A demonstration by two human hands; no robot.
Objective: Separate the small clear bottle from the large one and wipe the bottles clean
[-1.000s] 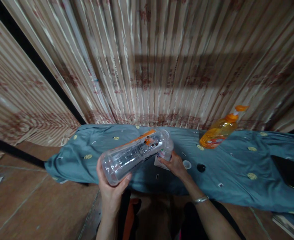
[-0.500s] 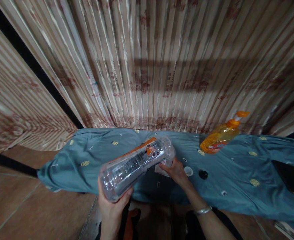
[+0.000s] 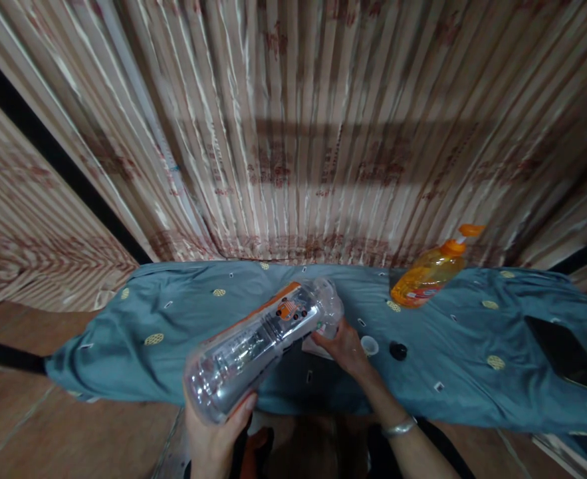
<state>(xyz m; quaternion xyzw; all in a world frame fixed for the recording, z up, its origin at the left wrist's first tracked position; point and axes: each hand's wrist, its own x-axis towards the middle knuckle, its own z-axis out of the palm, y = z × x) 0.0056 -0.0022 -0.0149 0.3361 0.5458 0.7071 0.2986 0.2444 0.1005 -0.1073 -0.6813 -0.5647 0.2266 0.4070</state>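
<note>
The clear plastic bottle (image 3: 263, 349), large and with an orange-marked label, lies tilted above the near edge of the table, its base toward us at about 7 o'clock and its neck end pointing away toward 1 o'clock. We grip its base from below with our left hand (image 3: 216, 436), thumb and fingers wrapped around the rounded bottom. Our right hand (image 3: 346, 346) is closed around something small and white at the bottle's neck end, though we cannot tell exactly what it is; a silver bangle (image 3: 397, 427) sits on that wrist. Just beside the right hand, at 3 o'clock, a small white cap (image 3: 369, 345) and a small black cap (image 3: 398, 350) rest on the blue-grey patterned cloth (image 3: 173, 332) covering the table. Farther off at 2 o'clock stands an orange pump bottle of liquid soap (image 3: 430, 276). A dark flat slab (image 3: 565, 356) lies at the cloth's far right. A striped curtain (image 3: 293, 133) hangs behind.
</note>
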